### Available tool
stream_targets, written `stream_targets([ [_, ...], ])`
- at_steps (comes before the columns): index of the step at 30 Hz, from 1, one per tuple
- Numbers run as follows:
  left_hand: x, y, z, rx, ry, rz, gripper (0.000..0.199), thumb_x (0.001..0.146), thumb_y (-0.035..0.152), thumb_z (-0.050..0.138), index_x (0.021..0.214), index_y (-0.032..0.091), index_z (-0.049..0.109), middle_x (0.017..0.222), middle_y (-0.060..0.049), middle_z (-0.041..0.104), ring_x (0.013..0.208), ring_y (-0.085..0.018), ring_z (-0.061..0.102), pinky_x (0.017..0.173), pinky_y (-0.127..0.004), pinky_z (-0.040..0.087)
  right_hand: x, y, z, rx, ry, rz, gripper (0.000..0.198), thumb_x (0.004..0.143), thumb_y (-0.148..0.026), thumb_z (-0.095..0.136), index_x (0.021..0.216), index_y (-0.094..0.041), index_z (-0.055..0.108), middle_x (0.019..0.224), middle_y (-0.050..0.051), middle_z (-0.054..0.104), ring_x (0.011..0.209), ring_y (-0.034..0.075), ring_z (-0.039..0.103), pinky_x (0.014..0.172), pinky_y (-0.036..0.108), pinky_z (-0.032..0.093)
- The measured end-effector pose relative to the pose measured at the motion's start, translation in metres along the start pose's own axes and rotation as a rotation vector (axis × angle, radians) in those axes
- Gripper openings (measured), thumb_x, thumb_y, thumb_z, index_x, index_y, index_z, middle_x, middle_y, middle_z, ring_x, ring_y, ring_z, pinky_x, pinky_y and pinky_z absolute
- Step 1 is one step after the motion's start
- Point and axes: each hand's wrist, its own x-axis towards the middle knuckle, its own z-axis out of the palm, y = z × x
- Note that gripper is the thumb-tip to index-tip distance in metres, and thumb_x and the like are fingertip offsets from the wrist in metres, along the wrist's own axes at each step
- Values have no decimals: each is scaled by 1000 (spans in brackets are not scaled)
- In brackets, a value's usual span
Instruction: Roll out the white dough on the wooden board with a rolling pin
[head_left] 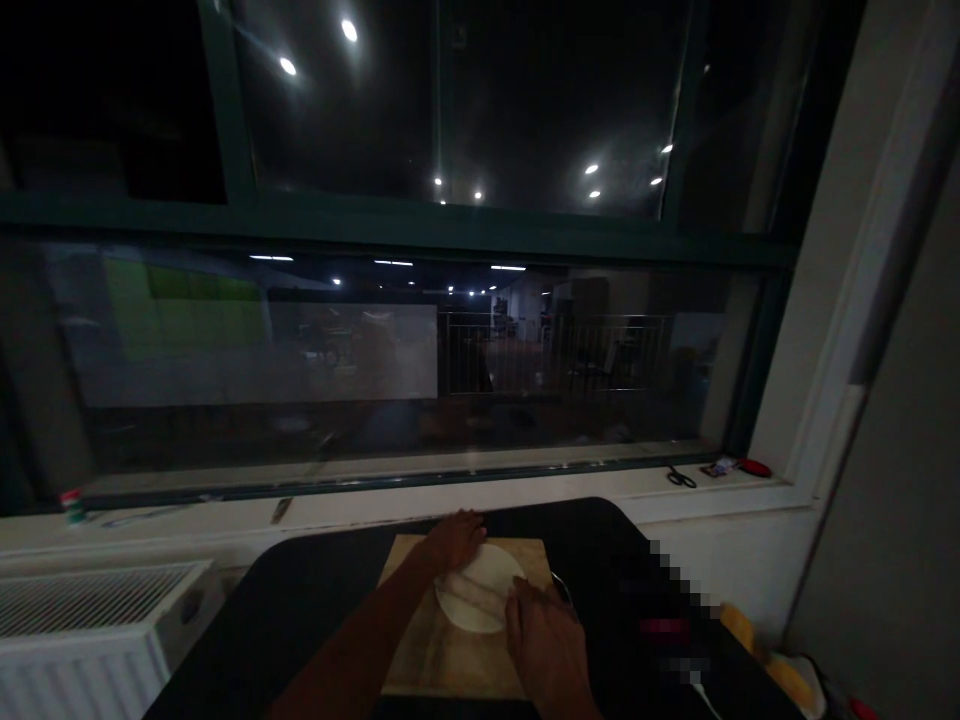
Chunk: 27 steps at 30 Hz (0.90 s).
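Observation:
A round, flat sheet of pale dough (499, 565) lies on a square wooden board (420, 665). Across it, slanting from upper left to lower right, rests a wooden rolling pin (480, 597). My left hand (454, 541) is over the pin's upper-left end, its fingers curled forward at the dough's far edge. At the lower-right end, my right hand (546, 635) closes round the pin, thumb side toward the dough. Both pin ends are hidden under my hands.
The board sits on a black table (300, 590) against a white windowsill (360, 510). Scissors (681, 478) and a red item (754, 467) lie on the sill's right. A radiator (97, 620) stands at left. Part of a thin pale ring (562, 588) shows beside the board.

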Motion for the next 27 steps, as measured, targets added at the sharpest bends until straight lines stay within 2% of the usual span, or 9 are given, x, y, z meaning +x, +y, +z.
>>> stream_targets([
  [2, 14, -5, 4, -31, -29, -12, 54, 99, 51, 29, 131, 17, 55, 138, -14, 56, 129, -25, 50, 108, -48, 36, 0, 1, 11, -47, 39, -2, 39, 97, -24, 33, 123, -21, 62, 119, 13, 67, 113, 27, 61, 93, 38, 48],
  [3, 20, -6, 3, -48, -36, -17, 55, 99, 52, 26, 132, 18, 54, 139, -13, 55, 130, -24, 49, 108, -47, 36, 1, 3, 16, -52, 28, 6, 40, 97, -22, 31, 124, -21, 61, 121, 13, 65, 114, 25, 61, 92, 36, 48],
  [6, 36, -9, -11, -91, -40, 23, 62, 100, 52, 10, 129, 22, 57, 135, -8, 59, 127, -20, 52, 107, -37, 38, 6, 9, 21, -4, -86, 33, 47, 96, -15, 23, 123, -22, 61, 117, 12, 67, 100, 20, 67, 81, 28, 52],
  [8, 39, -10, -20, -110, -50, 62, 65, 100, 53, 8, 124, 23, 60, 128, -6, 64, 121, -20, 56, 105, -36, 39, 10, 11, 20, 26, -130, 38, 51, 93, -10, 22, 130, -21, 56, 120, 12, 66, 97, 19, 68, 77, 27, 53],
  [11, 29, -11, -24, -118, -51, 86, 60, 99, 55, 13, 120, 26, 62, 127, -5, 65, 123, -23, 54, 107, -43, 35, 12, 8, 24, 21, -110, 63, 59, 86, -4, 25, 136, -23, 50, 126, 11, 62, 99, 19, 68, 75, 27, 54],
  [15, 9, -12, -13, -107, -30, 74, 55, 101, 49, 15, 123, 27, 60, 131, -5, 63, 132, -25, 46, 111, -52, 28, 11, 8, 48, -12, -24, 93, 64, 80, -2, 28, 132, -30, 55, 127, 8, 61, 104, 19, 65, 71, 25, 54],
  [19, 5, -16, -2, -99, -19, 89, 52, 101, 45, 18, 127, 25, 59, 133, -7, 62, 132, -26, 46, 111, -51, 31, 12, 19, 68, -12, 25, 17, 63, 76, -5, 35, 127, -33, 59, 121, 6, 64, 111, 21, 62, 82, 29, 53],
  [23, -2, -22, 4, -120, 16, 52, 52, 101, 43, 17, 133, 27, 55, 138, -4, 57, 136, -27, 41, 112, -54, 29, 8, 29, 75, -7, 93, -26, 58, 80, -14, 40, 130, -38, 56, 131, 2, 60, 119, 26, 56, 88, 40, 51],
  [27, -25, -25, 6, -135, 52, -1, 50, 101, 43, 19, 138, 32, 50, 143, 1, 52, 139, -24, 37, 115, -52, 24, -2, 27, 78, 17, 124, -62, 56, 87, -18, 36, 139, -36, 48, 141, 0, 52, 129, 26, 48, 100, 46, 46],
])
